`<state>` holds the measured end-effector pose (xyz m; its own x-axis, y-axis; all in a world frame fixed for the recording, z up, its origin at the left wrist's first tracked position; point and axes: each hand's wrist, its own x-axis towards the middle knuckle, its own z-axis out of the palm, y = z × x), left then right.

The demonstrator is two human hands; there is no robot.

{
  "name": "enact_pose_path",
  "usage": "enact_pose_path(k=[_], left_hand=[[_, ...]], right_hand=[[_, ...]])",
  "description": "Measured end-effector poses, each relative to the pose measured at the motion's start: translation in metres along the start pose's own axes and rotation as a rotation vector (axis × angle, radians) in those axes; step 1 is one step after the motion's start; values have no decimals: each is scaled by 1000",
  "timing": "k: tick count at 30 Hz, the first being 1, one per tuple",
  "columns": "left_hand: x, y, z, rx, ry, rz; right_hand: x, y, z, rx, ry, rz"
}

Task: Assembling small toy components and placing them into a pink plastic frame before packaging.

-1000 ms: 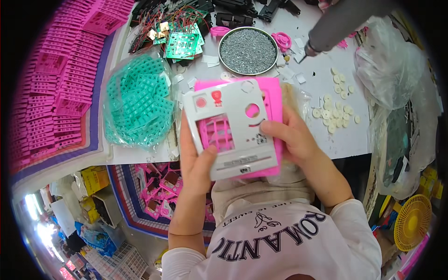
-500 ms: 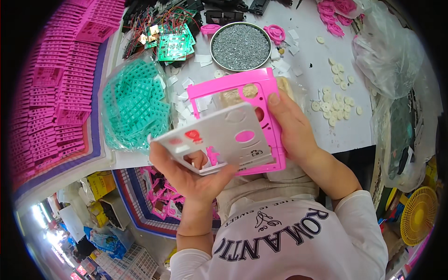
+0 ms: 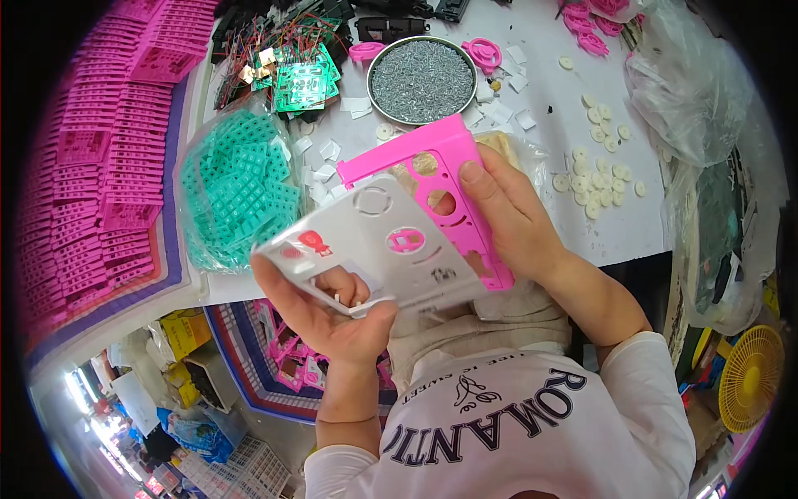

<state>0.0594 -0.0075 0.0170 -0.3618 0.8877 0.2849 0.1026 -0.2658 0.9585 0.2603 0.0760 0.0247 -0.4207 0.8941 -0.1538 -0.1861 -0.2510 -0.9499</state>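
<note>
My left hand [image 3: 328, 312] grips a white plastic panel [image 3: 357, 220] by its lower left end, thumb along the near edge and fingers behind, some showing through its window. Red and black prints mark the panel, and it has round and oval cutouts. Behind it, tilted, is a pink plastic frame [image 3: 465, 179] with round holes down one side. My right hand [image 3: 515, 220] grips that side, thumb on top and the other fingers mostly hidden. The panel overlaps the frame; whether the two touch cannot be made out.
Beyond my hands stands a round tin of small metal screws [image 3: 422, 81]. To its left lie green circuit boards [image 3: 303, 86] with wires and a bag of teal parts [image 3: 241, 187]. White discs [image 3: 598, 183] lie at right, stacked pink parts [image 3: 133, 158] at far left.
Both pieces have tilted. The panel has shifted left and turned in my left hand, while the pink frame has swung more edge-on in my right hand.
</note>
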Motion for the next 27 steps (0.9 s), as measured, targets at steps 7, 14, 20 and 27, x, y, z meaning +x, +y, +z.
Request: enact_pose_path(k=[7, 14, 20, 27], left_hand=[[-1, -5, 4, 296, -204, -202], [-7, -13, 6, 269, -165, -178], [-6, -6, 5, 578, -225, -67], [8, -12, 10, 298, -184, -68]], right_hand=[[1, 8, 12, 79, 16, -71], [-1, 9, 16, 74, 18, -124], [0, 5, 20, 186, -7, -53], [4, 3, 14, 446, -115, 63]])
